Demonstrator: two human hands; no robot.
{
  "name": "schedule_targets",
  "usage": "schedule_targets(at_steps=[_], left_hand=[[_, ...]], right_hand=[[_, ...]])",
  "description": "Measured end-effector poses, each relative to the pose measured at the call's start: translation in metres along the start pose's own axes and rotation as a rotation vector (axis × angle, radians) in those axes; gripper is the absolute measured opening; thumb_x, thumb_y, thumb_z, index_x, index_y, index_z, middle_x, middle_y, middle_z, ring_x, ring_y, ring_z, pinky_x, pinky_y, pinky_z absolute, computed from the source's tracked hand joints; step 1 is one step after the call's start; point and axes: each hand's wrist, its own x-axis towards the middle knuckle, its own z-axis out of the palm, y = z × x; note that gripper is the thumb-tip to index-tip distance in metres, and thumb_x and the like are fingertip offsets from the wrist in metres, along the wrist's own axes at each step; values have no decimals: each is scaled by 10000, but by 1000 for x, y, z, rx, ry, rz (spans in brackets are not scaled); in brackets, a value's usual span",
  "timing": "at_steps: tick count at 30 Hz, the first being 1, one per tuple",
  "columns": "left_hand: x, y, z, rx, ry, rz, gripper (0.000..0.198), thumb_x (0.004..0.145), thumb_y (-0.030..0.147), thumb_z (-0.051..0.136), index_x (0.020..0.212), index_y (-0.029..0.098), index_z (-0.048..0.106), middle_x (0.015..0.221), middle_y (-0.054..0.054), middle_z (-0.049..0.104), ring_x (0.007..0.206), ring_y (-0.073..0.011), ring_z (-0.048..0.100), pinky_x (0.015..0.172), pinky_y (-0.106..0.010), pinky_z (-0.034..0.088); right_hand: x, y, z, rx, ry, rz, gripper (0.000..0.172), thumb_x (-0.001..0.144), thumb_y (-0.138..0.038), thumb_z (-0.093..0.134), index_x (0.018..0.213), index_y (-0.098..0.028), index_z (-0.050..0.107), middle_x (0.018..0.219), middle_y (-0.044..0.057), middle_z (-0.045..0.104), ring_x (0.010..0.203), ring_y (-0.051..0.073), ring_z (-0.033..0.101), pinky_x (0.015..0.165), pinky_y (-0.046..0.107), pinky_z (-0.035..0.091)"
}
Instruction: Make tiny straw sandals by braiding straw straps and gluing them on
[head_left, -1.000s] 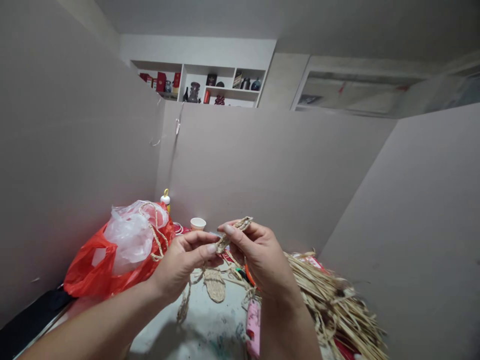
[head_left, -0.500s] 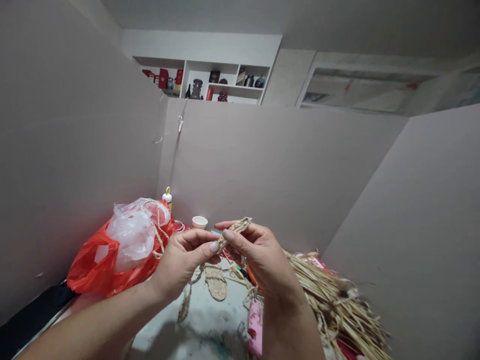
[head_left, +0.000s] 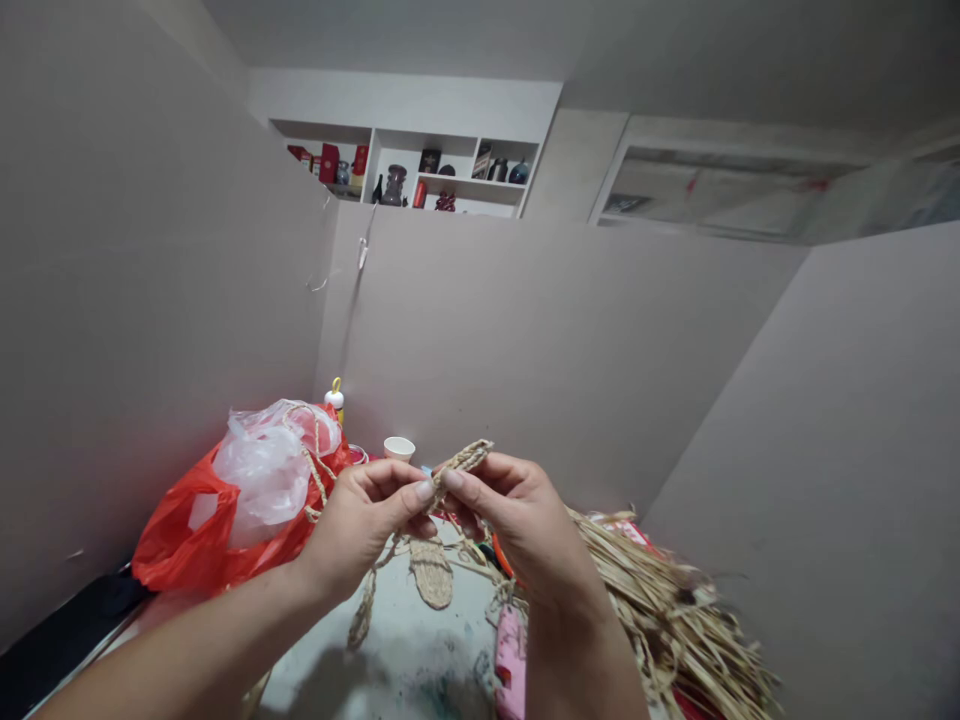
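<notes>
Both hands are up off the table (head_left: pixel 397 665), meeting just right of the white paper cup (head_left: pixel 398 448). The left hand (head_left: pixel 360 525) pinches the braided straw strip (head_left: pixel 463 461) between thumb and forefinger, fingers narrow and closed on it. The right hand (head_left: pixel 517 520) grips it the same way, fingertips touching the left's. The strip pokes up and away, tilted. Nearer than the cup lies a small woven sole (head_left: pixel 431 572). Left of the cup sits a red plastic bag (head_left: pixel 180 545), and well to its right a loose straw pile (head_left: pixel 667 610).
</notes>
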Motion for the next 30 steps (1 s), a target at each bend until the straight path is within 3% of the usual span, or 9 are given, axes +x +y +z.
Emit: schedule_targets(at_steps=[3,10,14,19,24,30], left_hand=[[2,0,-3,-39,-48,-48,218,754,325,770,762,121,692,737,-35,678,601,-97,606,614,-227,487],[6,3,-12,-307,-233,-336,192,757,247,763,837,113,652,810,-66,679,637,-111,644,617,-241,533],[7,4,-13,-335,-268,-369,215,792,267,728,920,116,644,852,-78,690,649,-130,683,614,-240,549],[8,3,-13,-380,-288,-404,203,787,262,737,883,133,613,795,-85,715,619,-138,695,597,-230,541],[6,4,-13,-399,-286,-402,194,750,196,767,846,125,613,739,-49,693,610,-114,676,590,-209,521],[6,2,-12,-406,-276,-408,197,725,183,780,780,122,601,723,-45,689,603,-108,661,587,-215,515]], right_hand=[[1,1,1,14,11,7,223,773,-355,760,708,-150,705,545,-23,579,436,66,452,418,193,333],[1,2,3,88,-14,28,217,765,-360,769,744,-146,734,542,1,618,421,63,439,402,189,294],[2,5,1,133,38,55,224,740,-370,783,800,-156,754,459,-50,513,390,44,337,385,182,217],[3,4,1,144,59,40,247,721,-377,788,769,-136,760,416,-76,407,382,33,246,376,187,155],[2,0,3,157,37,42,263,710,-371,797,830,-138,778,461,-50,467,407,38,313,389,180,201],[5,-1,6,239,201,-62,296,743,-454,752,753,-159,773,433,-45,489,371,47,339,365,182,225]])
